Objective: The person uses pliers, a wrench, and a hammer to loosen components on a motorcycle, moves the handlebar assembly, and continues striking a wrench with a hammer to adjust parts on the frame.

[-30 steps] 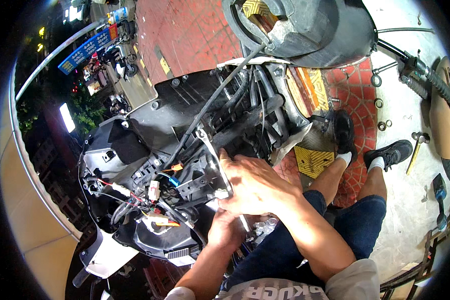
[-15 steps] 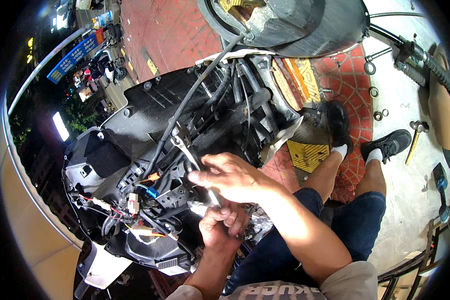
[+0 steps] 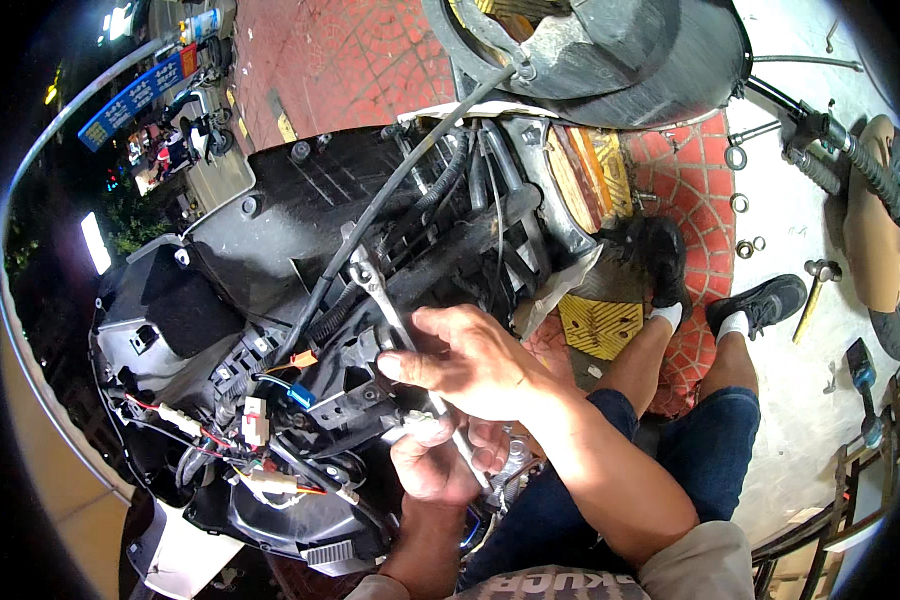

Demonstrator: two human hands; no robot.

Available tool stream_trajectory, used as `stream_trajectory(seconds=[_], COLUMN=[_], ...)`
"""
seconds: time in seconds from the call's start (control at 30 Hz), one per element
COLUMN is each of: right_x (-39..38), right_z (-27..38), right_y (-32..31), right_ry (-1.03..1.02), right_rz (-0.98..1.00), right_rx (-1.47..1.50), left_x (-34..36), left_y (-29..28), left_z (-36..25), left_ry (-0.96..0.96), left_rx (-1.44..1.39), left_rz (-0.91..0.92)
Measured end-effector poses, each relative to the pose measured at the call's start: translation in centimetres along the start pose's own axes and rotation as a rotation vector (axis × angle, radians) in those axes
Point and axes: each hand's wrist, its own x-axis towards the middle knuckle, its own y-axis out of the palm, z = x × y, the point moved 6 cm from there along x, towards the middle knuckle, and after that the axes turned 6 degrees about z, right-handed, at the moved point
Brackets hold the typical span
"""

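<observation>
Steel glints on the wrench (image 3: 375,290) I grip in my right hand (image 3: 470,360), its shaft rising against the scooter's black frame (image 3: 300,215). Just below the wrench, my left hand (image 3: 435,460) pinches a small white connector (image 3: 415,425). Left of the wrench, red and blue wires (image 3: 230,435) tangle.

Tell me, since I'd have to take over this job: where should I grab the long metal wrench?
Probably the bare upper shank of the wrench, coming from above left. It slants up and left out of the right hand, which covers its middle, while the left hand sits at its lower end, so only that stretch is free.
</observation>
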Motion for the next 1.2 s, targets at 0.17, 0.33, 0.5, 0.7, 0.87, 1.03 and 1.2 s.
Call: stream_trajectory(seconds=[0.17, 0.33, 0.5, 0.7, 0.87, 1.03, 1.2], right_x=[0.0, -0.4, -0.9, -0.9, -0.9, -3.2, -20.1], right_z=[-0.4, -1.1, -0.1, -0.3, -0.1, -0.9, -8.7], right_y=[0.2, 0.5, 0.1, 1.2, 1.4, -0.1, -28.5], right_ry=[0.089, 0.219, 0.245, 0.113, 0.075, 0.191, 0.314], right_rz=[0.06, 0.126, 0.114, 0.049, -0.103, -0.132, -0.858], right_rx=[0.135, 0.234, 0.097, 0.075, 0.132, 0.167, -0.382], left_x=[0.4, 1.0, 1.2, 0.4, 0.8, 0.8, 0.0], left_y=[0.8, 2.1, 2.0, -1.2, -2.5, -0.6, -1.9], left_z=[0.2, 0.7, 0.8, -0.2, -1.7, -1.2, 0.1], left_ry=[0.046, 0.033, 0.081, 0.123, 0.123, 0.091, 0.086], left_rx=[-0.161, -0.141, -0.122, 0.067, 0.076, 0.081, -0.04], left_rz=[0.145, 0.051, 0.046, -0.017, -0.086, 0.07, 0.178])
